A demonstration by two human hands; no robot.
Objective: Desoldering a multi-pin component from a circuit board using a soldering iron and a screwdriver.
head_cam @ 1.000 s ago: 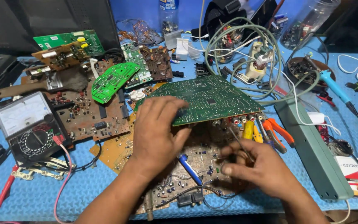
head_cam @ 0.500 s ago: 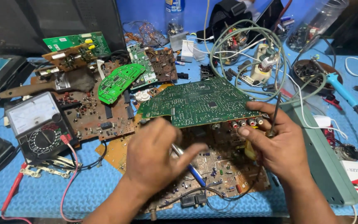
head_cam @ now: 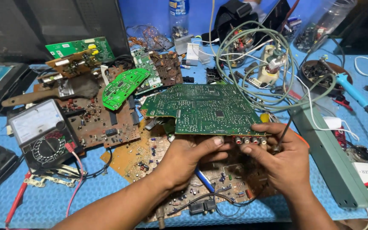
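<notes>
A: Where is the large green rectangular circuit board [head_cam: 203,109]?

B: Raised over the blue counter [head_cam: 107,187], above a brown component-covered board [head_cam: 222,179]. It looks stiff, light and fragile; edges seem the safest hold.

A: And the hands?

B: The left hand [head_cam: 188,159] has its fingers [head_cam: 211,142] closed on the board's near edge. The right hand [head_cam: 284,155] pinches that edge too, holding a thin dark tool [head_cam: 283,137].

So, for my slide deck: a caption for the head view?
Both hands, left and right, grip a large green circuit board above a cluttered blue workbench.
</notes>
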